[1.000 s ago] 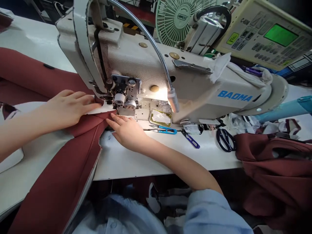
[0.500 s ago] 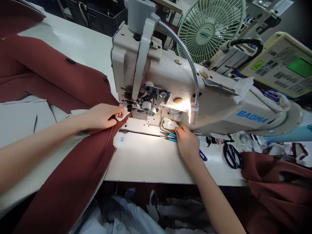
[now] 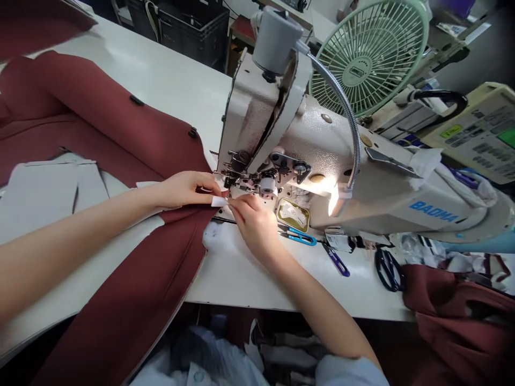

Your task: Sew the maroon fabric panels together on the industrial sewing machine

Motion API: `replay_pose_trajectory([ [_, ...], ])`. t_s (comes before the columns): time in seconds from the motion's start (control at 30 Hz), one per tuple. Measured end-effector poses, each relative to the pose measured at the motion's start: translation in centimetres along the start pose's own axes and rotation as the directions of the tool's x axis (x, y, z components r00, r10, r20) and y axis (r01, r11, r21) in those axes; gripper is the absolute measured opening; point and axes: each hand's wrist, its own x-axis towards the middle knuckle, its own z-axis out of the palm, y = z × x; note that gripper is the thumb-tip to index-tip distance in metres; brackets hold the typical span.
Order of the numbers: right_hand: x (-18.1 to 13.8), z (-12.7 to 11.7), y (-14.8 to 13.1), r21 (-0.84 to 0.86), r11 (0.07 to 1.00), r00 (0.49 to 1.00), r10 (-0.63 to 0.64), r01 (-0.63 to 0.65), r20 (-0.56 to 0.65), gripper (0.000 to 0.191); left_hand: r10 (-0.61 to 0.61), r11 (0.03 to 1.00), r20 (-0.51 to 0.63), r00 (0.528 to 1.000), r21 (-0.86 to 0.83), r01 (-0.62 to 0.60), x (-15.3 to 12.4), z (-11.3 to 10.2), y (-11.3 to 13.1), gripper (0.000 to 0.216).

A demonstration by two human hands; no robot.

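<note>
My left hand [image 3: 187, 188] is closed, fingertips pinched at the edge of a dark red fabric piece [image 3: 161, 268] beside the needle area of a sewing machine [image 3: 257, 112]. Between my hands is a small white patch [image 3: 219, 201], flat like paper or cloth. My left thumb touches its one end. Fingers pressed together, my right hand [image 3: 255, 221] grips its other end over the fabric edge. Just right of that hand sits a small tin [image 3: 293, 201] with white pieces in it. Which fabric layers the left fingertips hold is partly hidden.
Blue thread snips [image 3: 301, 237], purple snips [image 3: 336, 261] and dark-handled scissors [image 3: 389, 269] lie right of my right hand. A lamp [image 3: 341, 199] hangs low over the tin. More red fabric [image 3: 450, 300] hangs at the right; a green fan [image 3: 370, 56] stands behind.
My right hand has moved left from the tin to my left hand, with a white patch now at its fingertips. My left hand stays at the fabric edge. The camera view has shifted.
</note>
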Motion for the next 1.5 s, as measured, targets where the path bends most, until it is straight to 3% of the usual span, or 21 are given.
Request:
replay_pose_trajectory([
  [0.1,2.3,1.6,-0.8,0.016,0.999,0.999,-0.030,0.030,0.029,0.029,0.006,0.998,0.020,1.000,-0.069,-0.005,0.2,-0.1,-0.2,0.042],
  [0.2,2.4,2.4,-0.8,0.052,0.999,1.000,0.004,-0.006,0.031,0.030,-0.041,0.998,-0.024,0.999,-0.050,0.039,0.3,0.3,-0.4,0.045],
  [0.33,1.6,2.4,-0.3,0.268,0.961,0.998,0.053,-0.061,0.034,0.033,-0.059,0.997,-0.093,0.994,-0.048,0.055,0.3,0.6,-0.4,0.040],
  [0.43,1.6,2.1,0.3,0.492,0.843,0.976,0.189,-0.217,0.107,0.032,-0.037,0.999,-0.083,0.996,-0.040,0.034,0.2,0.5,-0.3,0.036],
  [0.57,2.4,1.6,1.1,0.688,0.566,0.891,0.310,-0.454,0.332,0.024,-0.048,0.997,-0.066,0.997,0.061,0.052,0.1,0.6,0.0,0.036],
  [0.7,2.7,1.5,1.1,0.755,0.442,0.873,0.297,-0.485,0.387,0.017,-0.062,0.991,-0.080,0.995,0.111,0.070,0.1,0.8,0.2,0.040],
  [1.17,2.6,1.2,1.1,0.806,0.389,0.894,0.227,-0.446,0.386,0.020,-0.016,0.999,-0.133,0.991,0.036,0.021,0.1,1.1,-0.3,0.041],
  [1.5,2.6,1.9,1.3,0.750,0.543,0.926,0.220,-0.377,0.306,0.019,-0.036,0.998,-0.155,0.987,0.040,0.042,0.2,1.1,0.0,0.042],
])
